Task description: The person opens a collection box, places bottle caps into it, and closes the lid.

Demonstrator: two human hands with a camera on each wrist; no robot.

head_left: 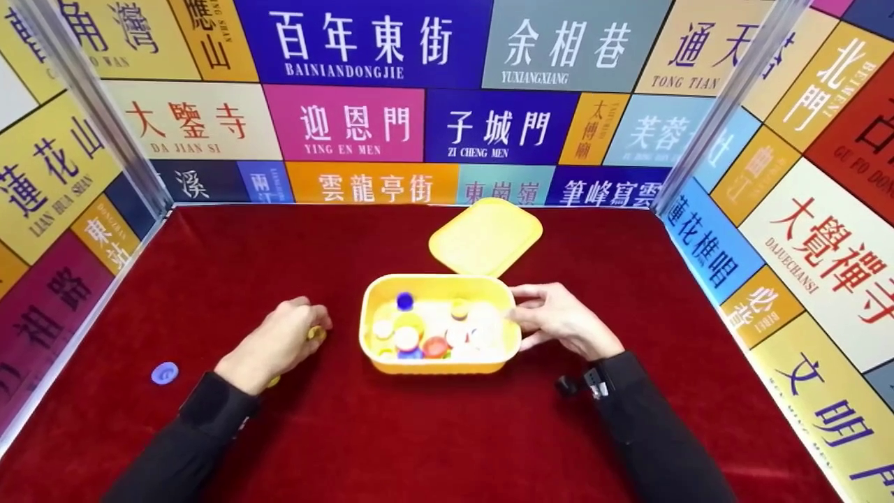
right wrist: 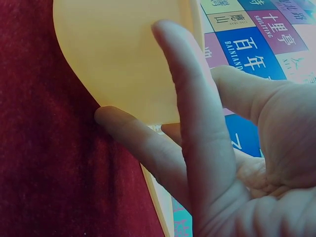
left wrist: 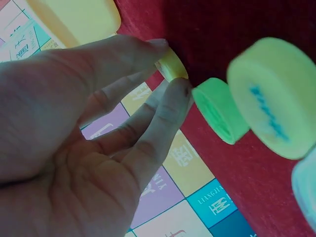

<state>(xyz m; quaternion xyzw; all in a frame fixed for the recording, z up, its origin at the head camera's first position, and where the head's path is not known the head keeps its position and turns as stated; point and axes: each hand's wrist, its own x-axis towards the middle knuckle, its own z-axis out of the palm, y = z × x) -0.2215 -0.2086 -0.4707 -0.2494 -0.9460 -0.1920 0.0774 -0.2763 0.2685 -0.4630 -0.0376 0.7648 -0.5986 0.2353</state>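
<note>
My left hand (head_left: 279, 342) pinches a small yellow bottle cap (left wrist: 173, 65) between thumb and fingertips, left of a yellow plastic box (head_left: 433, 367). In the left wrist view, a green cap (left wrist: 220, 111) stands on edge just past the fingertips. Beside it is a larger pale yellow cap (left wrist: 274, 96) with blue writing. Inside the box lie several caps, among them a red one (head_left: 436, 346) and a dark blue one (head_left: 405, 301). My right hand (head_left: 562, 318) touches the box's right end, its fingers spread and fairly straight along the wall.
A yellow lid (head_left: 487, 236) lies on the red cloth (head_left: 419, 440) behind the box. To the left of my left forearm is a blue cap (head_left: 165, 373). Printed panels (head_left: 342, 124) enclose the table at the back and sides.
</note>
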